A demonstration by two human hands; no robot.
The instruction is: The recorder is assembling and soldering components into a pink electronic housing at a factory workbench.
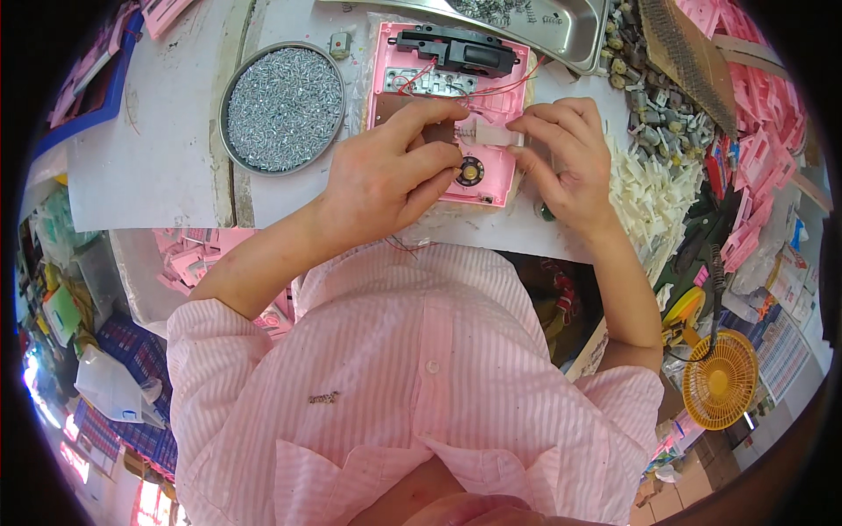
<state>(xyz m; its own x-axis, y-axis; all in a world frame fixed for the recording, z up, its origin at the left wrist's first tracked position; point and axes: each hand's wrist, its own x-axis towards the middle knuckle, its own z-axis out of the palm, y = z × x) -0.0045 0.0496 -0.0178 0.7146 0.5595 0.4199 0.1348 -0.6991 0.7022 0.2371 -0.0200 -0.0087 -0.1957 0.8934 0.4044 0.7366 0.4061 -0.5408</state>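
A pink plastic housing [502,188] lies open in front of me. It holds a black mechanism [460,51] along its far side, a metal plate [430,82] with red wires, and a small round speaker [471,171]. Across the middle lies a white plastic slider [493,133] with a thin coil spring [465,132] at its left end. The right end of the slider sits between thumb and forefinger of my right hand [570,158]. My left hand [386,171] has curled fingers at the spring end, over the housing's left part; what they grip is hidden.
A round metal dish [230,149] of small screws stands on the left, beside a small grey-and-red part [339,44]. A steel tray [561,39] with springs is at the back. To the right lie piles of small motors [662,118], white plastic pieces [649,193] and pink parts [763,162].
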